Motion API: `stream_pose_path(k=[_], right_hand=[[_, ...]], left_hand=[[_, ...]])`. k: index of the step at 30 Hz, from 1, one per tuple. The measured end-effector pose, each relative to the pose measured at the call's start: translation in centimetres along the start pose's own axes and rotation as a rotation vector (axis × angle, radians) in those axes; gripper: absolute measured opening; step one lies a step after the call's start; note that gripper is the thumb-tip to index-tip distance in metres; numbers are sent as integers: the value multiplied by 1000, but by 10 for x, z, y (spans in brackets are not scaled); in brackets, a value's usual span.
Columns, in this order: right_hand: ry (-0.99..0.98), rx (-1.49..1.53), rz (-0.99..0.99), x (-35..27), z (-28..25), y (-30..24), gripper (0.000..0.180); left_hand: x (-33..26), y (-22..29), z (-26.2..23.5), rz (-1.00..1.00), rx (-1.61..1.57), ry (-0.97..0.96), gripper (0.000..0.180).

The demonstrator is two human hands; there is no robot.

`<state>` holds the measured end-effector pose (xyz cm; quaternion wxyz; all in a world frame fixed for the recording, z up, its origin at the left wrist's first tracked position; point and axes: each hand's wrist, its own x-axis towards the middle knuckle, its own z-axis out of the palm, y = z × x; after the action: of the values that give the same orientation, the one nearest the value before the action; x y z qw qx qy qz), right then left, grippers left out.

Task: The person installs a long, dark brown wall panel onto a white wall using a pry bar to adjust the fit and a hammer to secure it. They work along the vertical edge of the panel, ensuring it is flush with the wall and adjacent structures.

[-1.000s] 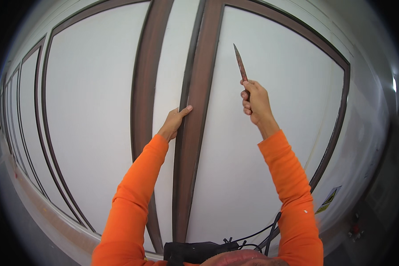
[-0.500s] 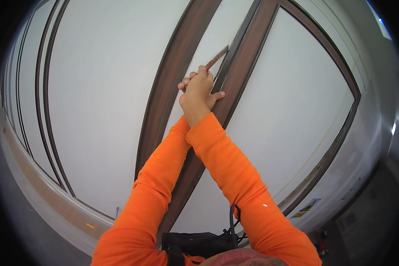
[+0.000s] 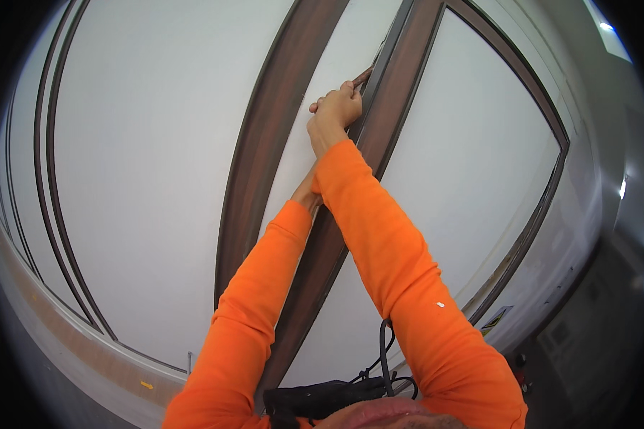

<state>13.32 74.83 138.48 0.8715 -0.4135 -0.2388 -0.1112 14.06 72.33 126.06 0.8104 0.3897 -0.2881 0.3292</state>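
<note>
My right hand [image 3: 338,109] is closed round a reddish-brown pry bar [image 3: 364,76], high on the panelled surface. The bar's far end meets the edge of a dark strip [image 3: 387,56] that runs beside a narrow white panel [image 3: 355,44]. A thin ragged gap shows along that edge. My left arm crosses behind the right one. Only the left wrist [image 3: 307,187] shows, below my right hand; the left fingers are hidden behind the right wrist and sleeve.
Brown wooden trim [image 3: 280,93] frames large white panels [image 3: 172,143] on both sides. A small metal piece [image 3: 189,361] stands up at the lower left ledge. A black bag [image 3: 322,397] with a cord hangs near my chest. Lights shine at the far right.
My right hand has moved up and slightly right with the pry bar, and less of the bar shows. The left thumb, seen earlier against the brown trim, is hidden now.
</note>
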Motion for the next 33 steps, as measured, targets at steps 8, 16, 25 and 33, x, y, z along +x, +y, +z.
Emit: stream_pose_path(k=[8,16,25,33], right_hand=[[9,22,62,-6,12,-9,39],[95,-116,34,-3,33,-11,38],[-72,-92,44,-7,16,-15,39],[10,-158,32,0,39,-31,36]], left_hand=[[6,-39,-30,361,595,-78,41],[9,-38,-22,353,353,-96,37],[5,-31,-28,129,240,-94,49],[0,-10,-18,151,561,-54,53]])
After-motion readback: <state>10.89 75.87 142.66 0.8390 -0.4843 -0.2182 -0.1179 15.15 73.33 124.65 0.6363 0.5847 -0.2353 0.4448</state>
